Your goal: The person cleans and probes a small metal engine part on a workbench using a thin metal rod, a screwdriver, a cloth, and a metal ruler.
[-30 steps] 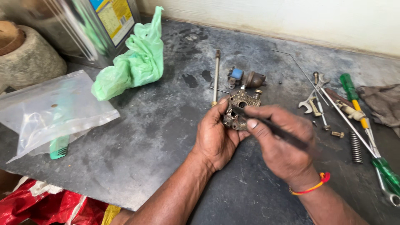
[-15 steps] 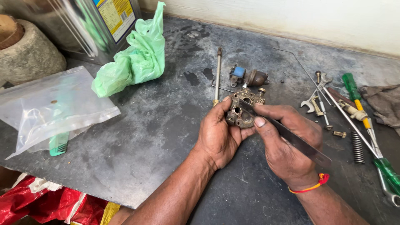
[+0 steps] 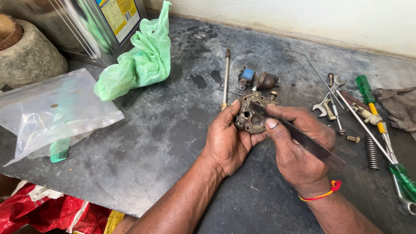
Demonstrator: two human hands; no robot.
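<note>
My left hand holds a small grimy brass metal part with round holes, gripped from the left side above the dark slab. My right hand pinches a thin flat metal blade whose tip rests on the face of the part. An orange-red thread band circles my right wrist. Just beyond the part lie a small metal fitting with a blue piece and a long metal rod.
On the right lie green-handled screwdrivers, a spanner, a spring, small bolts and a grey rag. On the left are a green plastic bag, a clear plastic bag, a green comb, a tin can and a stone mortar.
The blade in my right hand has shifted from a steeper pointed hold to lying flatter across the part. The part has turned slightly in my left hand.
</note>
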